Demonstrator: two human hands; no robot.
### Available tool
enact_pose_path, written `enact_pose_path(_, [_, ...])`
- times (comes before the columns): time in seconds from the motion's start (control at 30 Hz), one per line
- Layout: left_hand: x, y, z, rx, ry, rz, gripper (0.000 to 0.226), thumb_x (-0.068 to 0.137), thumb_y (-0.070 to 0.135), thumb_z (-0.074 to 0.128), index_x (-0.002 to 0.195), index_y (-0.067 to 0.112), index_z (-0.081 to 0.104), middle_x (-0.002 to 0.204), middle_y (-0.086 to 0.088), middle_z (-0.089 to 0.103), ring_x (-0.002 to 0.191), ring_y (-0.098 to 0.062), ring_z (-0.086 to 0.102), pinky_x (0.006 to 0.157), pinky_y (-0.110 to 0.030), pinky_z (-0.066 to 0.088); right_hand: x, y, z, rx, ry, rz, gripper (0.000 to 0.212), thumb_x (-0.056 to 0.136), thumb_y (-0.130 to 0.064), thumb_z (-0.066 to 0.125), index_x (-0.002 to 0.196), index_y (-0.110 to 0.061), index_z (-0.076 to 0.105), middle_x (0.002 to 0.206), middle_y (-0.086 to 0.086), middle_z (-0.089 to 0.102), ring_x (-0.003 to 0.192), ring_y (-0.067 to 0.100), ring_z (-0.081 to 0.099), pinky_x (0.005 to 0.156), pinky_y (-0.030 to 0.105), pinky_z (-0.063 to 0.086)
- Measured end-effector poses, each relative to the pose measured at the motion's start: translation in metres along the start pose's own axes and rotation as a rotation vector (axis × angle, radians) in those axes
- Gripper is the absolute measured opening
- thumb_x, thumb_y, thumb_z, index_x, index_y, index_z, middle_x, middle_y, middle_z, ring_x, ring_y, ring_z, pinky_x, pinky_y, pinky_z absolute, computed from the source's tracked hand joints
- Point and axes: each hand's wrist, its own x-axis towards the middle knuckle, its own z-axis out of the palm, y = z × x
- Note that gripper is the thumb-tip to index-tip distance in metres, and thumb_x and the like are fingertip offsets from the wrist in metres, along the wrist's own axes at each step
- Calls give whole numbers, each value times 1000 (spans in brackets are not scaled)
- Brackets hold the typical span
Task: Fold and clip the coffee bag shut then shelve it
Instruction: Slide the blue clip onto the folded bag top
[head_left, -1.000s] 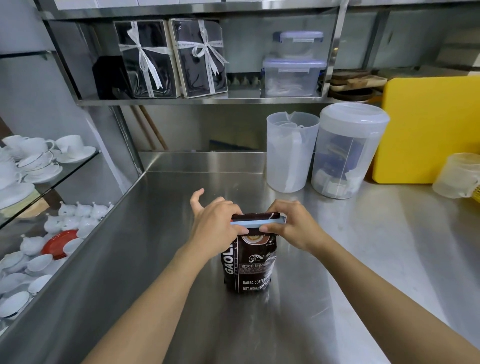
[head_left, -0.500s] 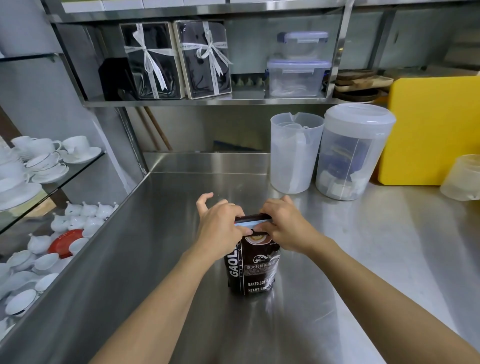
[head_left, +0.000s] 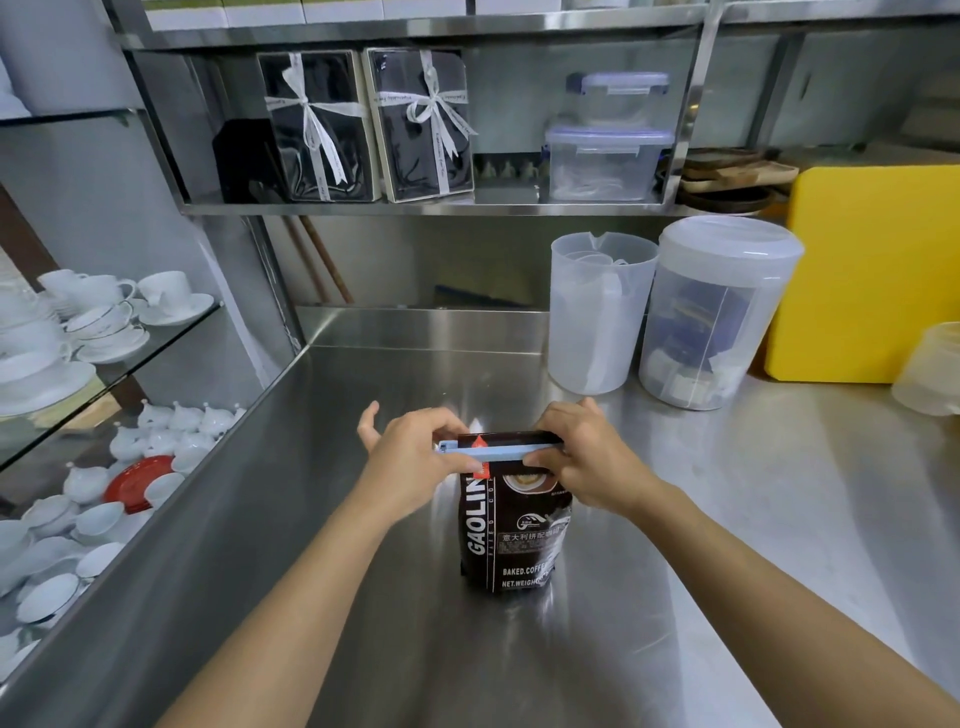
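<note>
A dark brown coffee bag (head_left: 511, 535) stands upright on the steel counter (head_left: 701, 545), its top folded over. A light blue clip (head_left: 493, 452) lies across the folded top. My left hand (head_left: 415, 462) pinches the clip's left end, thumb and fingers closed on it. My right hand (head_left: 587, 457) grips the clip's right end and the bag's top corner. The steel shelf (head_left: 426, 208) runs above the counter at the back.
On the shelf stand two ribboned black boxes (head_left: 369, 124) and stacked clear lidded containers (head_left: 608, 150). A clear jug (head_left: 597, 312), a lidded plastic canister (head_left: 717, 312) and a yellow board (head_left: 872, 270) stand at the back right. White cups and teapots (head_left: 93, 322) fill glass shelves left.
My hands have spread apart along the clip, so more of the blue clip and the bag's top shows. The view has shifted slightly; the bag stays in place.
</note>
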Motion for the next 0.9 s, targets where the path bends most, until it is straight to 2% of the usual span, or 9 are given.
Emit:
enact_pose_path(0.17, [-3,-2,4,30,56,-2,19,73,28,72,84,17,63,82,11,56,89,-3,42,112,-33,-7,10,-7,-8,-46,-112,4,17,80,-24,65,84,-9,58,88,6,56,89,24,50,71,27,17])
enact_pose_path(0.3, [-3,-1,8,70,104,47,18,76,27,70,86,13,63,84,9,58,90,-8,50,108,-28,-5,16,-18,-9,-180,-192,-69,26,80,-29,63,99,-12,60,99,6,58,97,21,49,80,31,23])
enact_pose_path(0.37, [-4,0,10,86,122,75,17,77,26,69,86,13,63,83,8,57,94,-11,53,104,-22,-4,19,-24,-4,-210,-198,-93,24,81,-28,61,96,-10,61,97,9,59,94,23,50,84,34,25])
enact_pose_path(0.43, [-6,0,11,80,136,72,17,76,29,69,84,14,63,80,10,56,94,-11,54,104,-23,-3,21,-27,-1,-220,-167,-93,17,83,-22,58,91,-8,61,93,9,60,90,25,51,83,34,24])
enact_pose_path(0.57, [-8,-3,8,-36,140,-32,24,67,37,74,80,22,61,79,16,55,91,-5,53,108,-33,-2,21,-26,3,-236,-110,-113,11,82,-16,57,85,-6,60,88,10,60,81,24,47,73,33,14])
enact_pose_path(0.67, [-11,-12,6,-102,130,-55,22,66,35,76,81,25,63,74,19,54,89,2,50,110,-33,-3,19,-23,6,-227,-84,-127,9,79,-14,60,81,-5,60,79,8,54,79,26,49,71,31,12])
enact_pose_path(0.77, [-11,-18,8,-120,145,-34,18,68,30,75,82,21,67,74,18,54,87,19,40,109,-30,-6,23,-25,4,-198,-127,-109,10,78,-17,62,83,-9,60,78,-1,47,80,21,46,73,31,13])
enact_pose_path(0.9, [-10,-19,12,-110,178,6,17,69,26,75,81,16,69,73,20,51,84,31,35,104,-21,-9,28,-26,-4,-173,-198,-94,21,76,-27,66,94,-16,60,87,-5,48,90,14,43,75,31,14])
